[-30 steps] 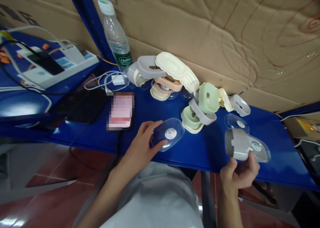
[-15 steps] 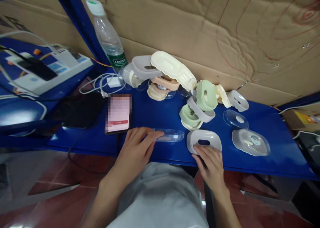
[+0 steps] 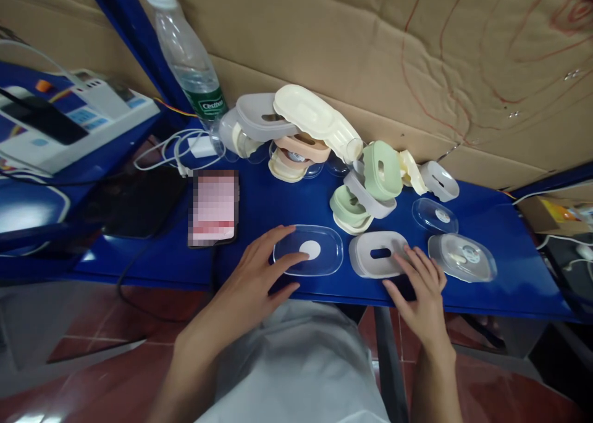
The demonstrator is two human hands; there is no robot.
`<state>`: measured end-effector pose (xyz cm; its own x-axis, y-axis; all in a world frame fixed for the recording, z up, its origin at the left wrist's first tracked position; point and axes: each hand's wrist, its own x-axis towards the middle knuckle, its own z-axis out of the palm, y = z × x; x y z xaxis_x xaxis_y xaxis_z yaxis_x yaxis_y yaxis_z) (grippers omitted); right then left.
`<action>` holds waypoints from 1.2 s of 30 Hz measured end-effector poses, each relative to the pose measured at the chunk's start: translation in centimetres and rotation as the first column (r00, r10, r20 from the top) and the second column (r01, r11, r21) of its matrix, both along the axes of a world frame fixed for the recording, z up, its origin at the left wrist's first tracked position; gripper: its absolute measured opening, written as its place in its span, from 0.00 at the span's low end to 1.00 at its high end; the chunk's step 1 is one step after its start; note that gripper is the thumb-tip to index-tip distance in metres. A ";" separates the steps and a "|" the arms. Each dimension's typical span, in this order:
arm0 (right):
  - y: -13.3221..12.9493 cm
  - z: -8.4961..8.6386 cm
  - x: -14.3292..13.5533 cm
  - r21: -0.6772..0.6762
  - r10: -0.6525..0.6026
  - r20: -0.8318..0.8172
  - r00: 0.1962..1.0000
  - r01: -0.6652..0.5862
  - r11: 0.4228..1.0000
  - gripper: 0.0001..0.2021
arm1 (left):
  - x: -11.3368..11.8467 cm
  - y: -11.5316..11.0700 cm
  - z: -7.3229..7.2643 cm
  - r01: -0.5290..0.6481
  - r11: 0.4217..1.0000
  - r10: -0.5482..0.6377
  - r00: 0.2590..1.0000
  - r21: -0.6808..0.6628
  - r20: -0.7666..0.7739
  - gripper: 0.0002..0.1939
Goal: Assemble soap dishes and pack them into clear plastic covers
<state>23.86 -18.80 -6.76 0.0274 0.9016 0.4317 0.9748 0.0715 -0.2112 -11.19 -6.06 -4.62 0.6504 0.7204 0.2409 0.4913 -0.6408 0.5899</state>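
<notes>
A clear oval plastic lid [image 3: 327, 250] with a round white sticker lies flat near the table's front edge. My left hand [image 3: 259, 265] is at the lid's left side, fingers spread, one fingertip on or just over the sticker. To the right sits a pale grey oval plastic box [image 3: 365, 259] with a slot in its floor. My right hand [image 3: 419, 287] is at the box's right side with fingers apart, the tips at its rim. A lidded grey box [image 3: 463, 268] with a sticker stands just beyond my right hand, and another clear lid [image 3: 433, 216] lies behind it.
A heap of cream, grey and peach plastic parts [image 3: 296, 142] lies at the back. Green and grey boxes [image 3: 382, 170] are stacked right of it. A water bottle [image 3: 194, 71], a phone [image 3: 214, 207], a white cable [image 3: 171, 148] and a power strip [image 3: 92, 123] are leftward. Cardboard [image 3: 324, 34] stands behind.
The clear lid, tilted under my left fingers before, now lies flat with its sticker showing. My left fingers have spread. My right hand has shifted right along the grey box and opened.
</notes>
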 end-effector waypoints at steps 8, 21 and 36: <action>0.3 -0.9 0.6 -0.001 -0.035 -0.027 0.999 0.035 0.999 0.22 | 0.4 1.0 -1.6 -0.032 0.999 0.033 0.999 0.032 -0.013 0.23; 0.1 -1.2 0.4 0.004 -0.035 -0.075 0.997 0.036 0.999 0.23 | 3.3 5.9 2.5 -0.461 0.886 0.463 0.883 -0.035 0.080 0.24; 0.1 -2.0 0.8 0.067 -0.032 -0.089 0.996 0.038 0.997 0.22 | 12.9 5.2 4.2 -0.104 0.946 0.146 0.982 0.308 -0.117 0.23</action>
<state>24.62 -18.66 -8.80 0.0986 0.8677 0.4873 0.9550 0.0552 -0.2915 1.75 -0.90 -0.38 0.6019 0.7061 0.3730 0.6409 -0.7058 0.3020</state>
